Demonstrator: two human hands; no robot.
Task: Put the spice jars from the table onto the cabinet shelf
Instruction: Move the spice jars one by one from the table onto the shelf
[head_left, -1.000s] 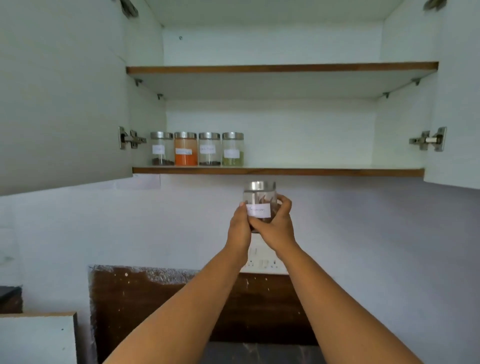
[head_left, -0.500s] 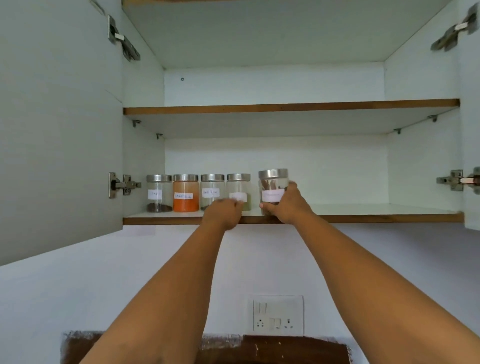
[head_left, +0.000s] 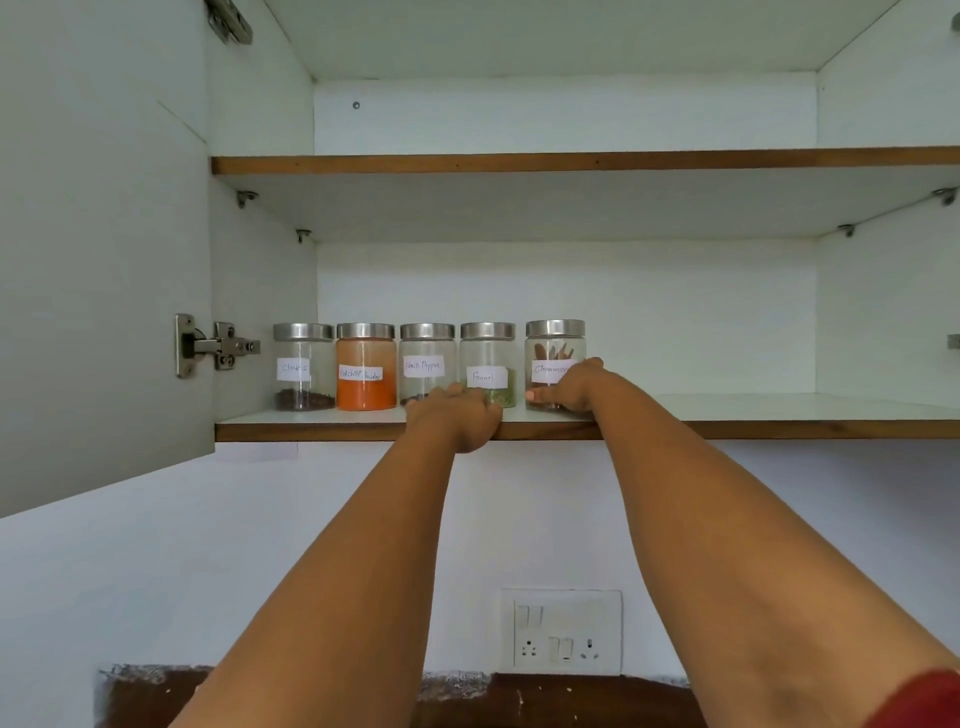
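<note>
Several glass spice jars with steel lids stand in a row on the lower cabinet shelf (head_left: 779, 428): cloves (head_left: 304, 366), orange chilli powder (head_left: 365, 366), black pepper (head_left: 427, 358), fennel (head_left: 488, 358) and, at the right end, the cinnamon jar (head_left: 553, 348). My right hand (head_left: 569, 387) grips the cinnamon jar low on its right side, and the jar stands on the shelf. My left hand (head_left: 454, 418) rests on the shelf's front edge, in front of the pepper and fennel jars, fingers curled over the edge.
The lower shelf right of the cinnamon jar is bare white board. An upper shelf (head_left: 571, 162) spans the cabinet. The left door (head_left: 104, 260) stands open with its hinge (head_left: 215, 345) showing. A switch and socket plate (head_left: 561, 631) sits on the wall below.
The cinnamon jar rose from below the shelf and now stands on it at the right end of the row. My left hand left the jar and came to the shelf edge.
</note>
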